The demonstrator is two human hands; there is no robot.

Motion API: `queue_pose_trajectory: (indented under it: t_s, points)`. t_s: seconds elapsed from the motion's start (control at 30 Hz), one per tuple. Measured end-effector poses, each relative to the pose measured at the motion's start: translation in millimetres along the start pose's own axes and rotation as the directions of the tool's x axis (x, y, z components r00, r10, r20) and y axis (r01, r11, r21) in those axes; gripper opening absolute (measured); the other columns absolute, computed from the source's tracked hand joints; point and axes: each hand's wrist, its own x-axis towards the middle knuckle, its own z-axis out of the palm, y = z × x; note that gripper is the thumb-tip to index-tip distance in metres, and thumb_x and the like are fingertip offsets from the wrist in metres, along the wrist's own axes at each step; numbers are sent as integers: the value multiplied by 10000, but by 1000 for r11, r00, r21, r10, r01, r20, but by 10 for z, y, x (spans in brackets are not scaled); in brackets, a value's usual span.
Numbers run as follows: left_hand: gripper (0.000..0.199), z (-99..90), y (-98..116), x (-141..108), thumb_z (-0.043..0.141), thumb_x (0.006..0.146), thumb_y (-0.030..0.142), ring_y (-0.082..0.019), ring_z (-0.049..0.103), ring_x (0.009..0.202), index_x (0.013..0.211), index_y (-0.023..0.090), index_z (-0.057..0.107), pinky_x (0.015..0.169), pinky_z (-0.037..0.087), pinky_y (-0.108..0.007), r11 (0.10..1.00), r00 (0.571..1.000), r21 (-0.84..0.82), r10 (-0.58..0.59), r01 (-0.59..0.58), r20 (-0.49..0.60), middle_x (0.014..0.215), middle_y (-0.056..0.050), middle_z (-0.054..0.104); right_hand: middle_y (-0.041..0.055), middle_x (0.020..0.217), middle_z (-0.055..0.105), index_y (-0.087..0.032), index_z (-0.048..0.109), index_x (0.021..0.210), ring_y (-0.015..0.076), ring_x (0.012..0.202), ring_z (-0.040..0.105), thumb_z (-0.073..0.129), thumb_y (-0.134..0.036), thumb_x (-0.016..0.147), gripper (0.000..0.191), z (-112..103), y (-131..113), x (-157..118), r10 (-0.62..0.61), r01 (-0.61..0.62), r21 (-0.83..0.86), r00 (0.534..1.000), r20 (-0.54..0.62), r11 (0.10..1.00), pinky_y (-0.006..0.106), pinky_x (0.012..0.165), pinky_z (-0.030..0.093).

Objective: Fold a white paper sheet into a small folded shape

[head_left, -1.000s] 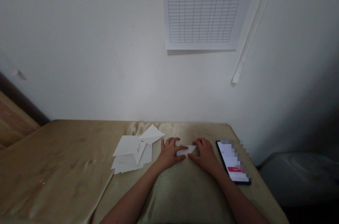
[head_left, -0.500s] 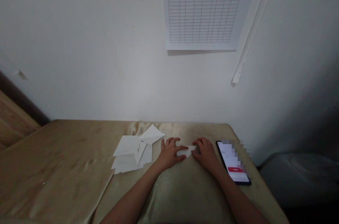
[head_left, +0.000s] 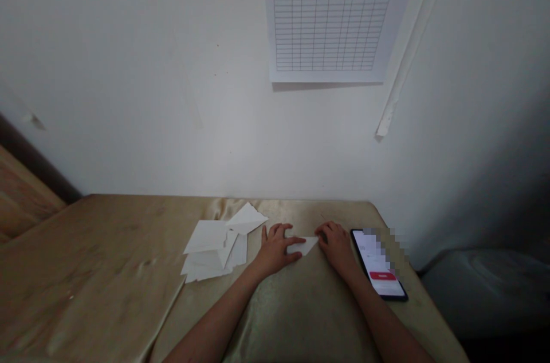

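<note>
White paper piece (head_left: 310, 244): flat on the cloth-covered table (head_left: 292, 306), at the left hand's three o'clock, between the hands.
Paper's direction: visible tip points to about three o'clock; long axis seems to run nine-to-three, the nine o'clock end hidden.
Paper's handling: likely light, thin, easily creased; best steadied flat, pinched at edges.
Left hand (head_left: 275, 248): fingers spread, index and thumb on the paper.
Right hand (head_left: 337, 245): fingers curled by the tip; cannot tell whether pinching.
</note>
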Motion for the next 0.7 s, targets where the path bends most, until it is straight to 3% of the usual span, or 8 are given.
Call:
queue_pose_trajectory:
  t_s: [0.47, 0.7]
  points:
    - [461, 28, -35, -10, 724, 817, 507, -364, 319, 1411, 1260, 546, 606, 1127, 47, -752, 999, 999, 10, 36, -35, -18, 1481, -13, 444, 70, 1089, 654, -230, 684, 1017, 231, 1072, 563, 474, -141, 905, 254, 33, 18, -44, -33, 33, -11, 998, -62, 999, 354, 954, 371]
    - [376, 54, -42, -6, 687, 860, 502, -347, 324, 1404, 1232, 532, 635, 1131, 56, -743, 999, 999, -6, 38, -38, -39, 1469, -7, 460, 77, 1084, 630, -235, 677, 1032, 253, 1076, 555, 578, -278, 900, 171, 39, -15, -112, -69, 70, 14, 994, -90, 997, 389, 969, 384]
